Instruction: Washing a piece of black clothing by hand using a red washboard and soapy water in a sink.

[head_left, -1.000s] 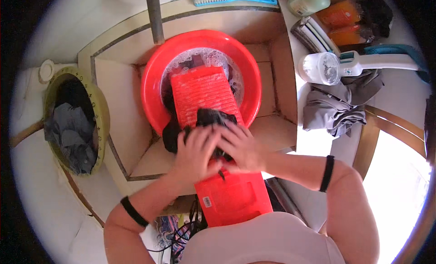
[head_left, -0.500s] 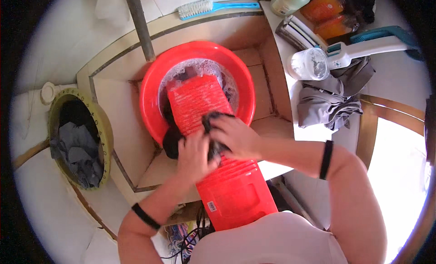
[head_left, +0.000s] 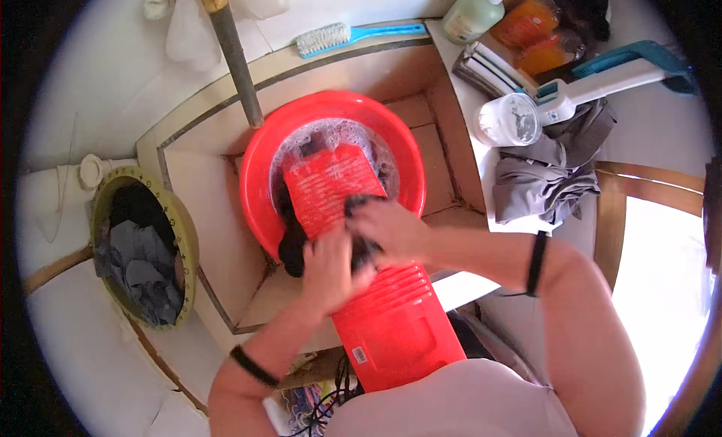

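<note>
Here, our left hand (head_left: 328, 268) curls in, nearer than our right hand (head_left: 392, 231). Both hold black cloth (head_left: 364, 253) on the washboard (head_left: 395, 311).

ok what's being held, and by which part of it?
A black cloth, bunched between left hand and right hand on the red washboard; exact part can't be told.

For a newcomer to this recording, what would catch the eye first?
Probably the bright red, round plastic basin in the tiled sink, with a red, ridged plastic washboard leaning over its near rim. Midway along the board, the left grip and right grip are on dark, bunched fabric. At left, a yellow-green basket holds grey cloth.
</note>
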Demonstrator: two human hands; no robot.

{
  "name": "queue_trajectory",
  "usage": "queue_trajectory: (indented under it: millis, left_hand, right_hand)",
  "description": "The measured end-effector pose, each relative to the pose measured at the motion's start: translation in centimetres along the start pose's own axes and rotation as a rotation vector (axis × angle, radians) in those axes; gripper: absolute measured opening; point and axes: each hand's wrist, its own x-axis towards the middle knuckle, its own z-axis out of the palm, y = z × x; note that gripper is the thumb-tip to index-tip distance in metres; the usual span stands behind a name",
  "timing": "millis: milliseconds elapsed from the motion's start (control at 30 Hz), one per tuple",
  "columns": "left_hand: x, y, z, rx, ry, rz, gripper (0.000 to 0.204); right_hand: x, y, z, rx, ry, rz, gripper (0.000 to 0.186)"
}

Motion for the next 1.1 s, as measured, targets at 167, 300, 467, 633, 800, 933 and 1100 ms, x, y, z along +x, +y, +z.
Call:
queue_trajectory:
  millis: [167,300,467,633,800,933,1100]
  left_hand:
    - [2.3,-1.8,1.6,0.245,-0.022,-0.154,0.064]
    - [11.6,-7.7,2.2,0.221,0.116,-0.485,0.048]
    - [6.3,-4.1,0.6,-0.082,-0.150,-0.431,0.061]
    - [-3.1,1.1,-0.2,-0.006,0.024,0.183,0.070]
    - [11.0,-6.6,1.5,0.190,0.093,-0.435,0.057]
    - [11.1,-9.1,1.4,-0.199,-0.132,-0.521,0.059]
    - [-1.7,2.0,-0.8,0.074,-0.018,0.118,0.082]
  right_hand:
    - [2.8,-0.6,0.0,0.045,-0.121,0.317,0.057]
    - [11.4,5.1,1.7,-0.297,0.224,0.454,0.045]
    - [6.7,3.2,1.0,0.088,-0.201,0.359,0.056]
    - [-2.0,-4.6,-3.3,0.034,0.069,-0.071,0.059]
    - [10.1,4.3,1.7,-0.291,0.257,0.466,0.042]
    - [11.2,4.8,1.4,0.141,-0.161,0.710,0.045]
    - [-2.1,-1.7,-1.9,-0.031,0.111,-0.041,0.060]
